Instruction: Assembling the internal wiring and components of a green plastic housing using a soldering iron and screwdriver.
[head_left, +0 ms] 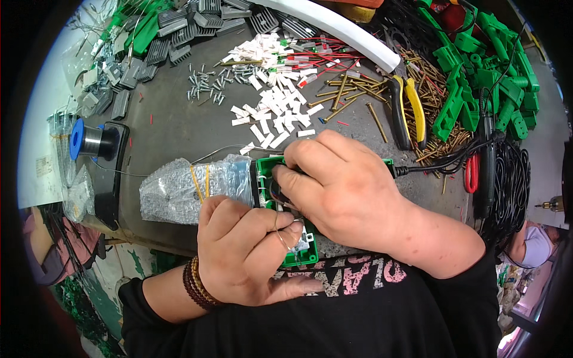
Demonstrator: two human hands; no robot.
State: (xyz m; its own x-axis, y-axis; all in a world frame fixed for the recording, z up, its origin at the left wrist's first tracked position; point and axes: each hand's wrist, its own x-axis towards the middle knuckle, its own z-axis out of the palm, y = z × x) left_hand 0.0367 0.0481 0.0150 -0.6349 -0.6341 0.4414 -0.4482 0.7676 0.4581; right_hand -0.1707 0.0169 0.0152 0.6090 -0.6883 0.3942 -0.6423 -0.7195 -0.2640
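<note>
A green plastic housing (309, 258) lies in front of me with its inside showing, wires and a small circuit part in it. My left hand (242, 250) is closed over its lower part, with a thin wire (277, 230) looping at the fingertips. Over the upper part, my right hand (352, 185) has its thumb and index finger bent into the housing; what they pinch is hidden. Against the housing's left side sits a bubble-wrapped bundle (170, 188) with yellow bands, beside my left knuckles. A black cable (427, 168) runs off to the right.
A solder spool (91, 143) stands at left. Beyond my hands lie white sleeves (280, 110), screws (209, 83), brass bolts (340, 95), yellow-black pliers (413, 107) and grey heatsinks (158, 51). Green plastic parts (507, 89) and coiled black cables (510, 185) crowd the right.
</note>
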